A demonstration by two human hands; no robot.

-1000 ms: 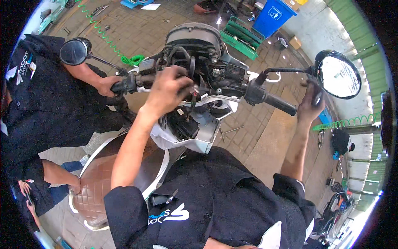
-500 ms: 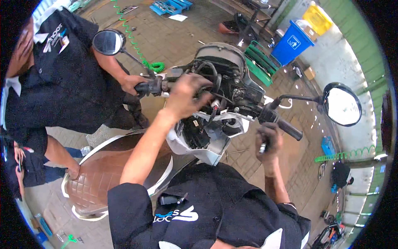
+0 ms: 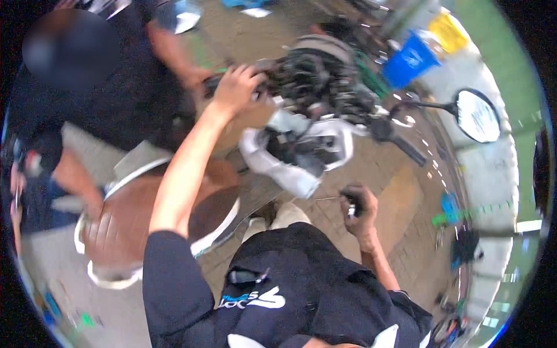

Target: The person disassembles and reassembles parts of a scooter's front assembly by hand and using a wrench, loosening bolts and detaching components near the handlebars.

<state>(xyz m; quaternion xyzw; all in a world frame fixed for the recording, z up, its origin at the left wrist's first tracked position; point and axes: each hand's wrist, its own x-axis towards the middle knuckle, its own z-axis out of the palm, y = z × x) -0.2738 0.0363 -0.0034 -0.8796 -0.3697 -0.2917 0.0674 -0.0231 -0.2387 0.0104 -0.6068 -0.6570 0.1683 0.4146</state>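
A scooter's front end stands before me with its inner parts exposed, and light panels hang around the opening. My left hand is on the inner part of the left handlebar, its fingers curled over the bar, somewhat blurred. My right hand is held below the right handlebar grip, apart from it. It is closed around a small dark object with a shiny end, whose kind I cannot make out. The brown quilted seat lies to the left, beneath my left forearm.
A co-worker in dark clothes stands at the left, one hand by the left grip, the other on the seat. A round mirror juts out right. Blue bin and yellow bin stand at the back right.
My left hand has moved left from the middle of the front end to the handlebar. My right hand has dropped slightly with the small object. The view has shifted and is blurred.
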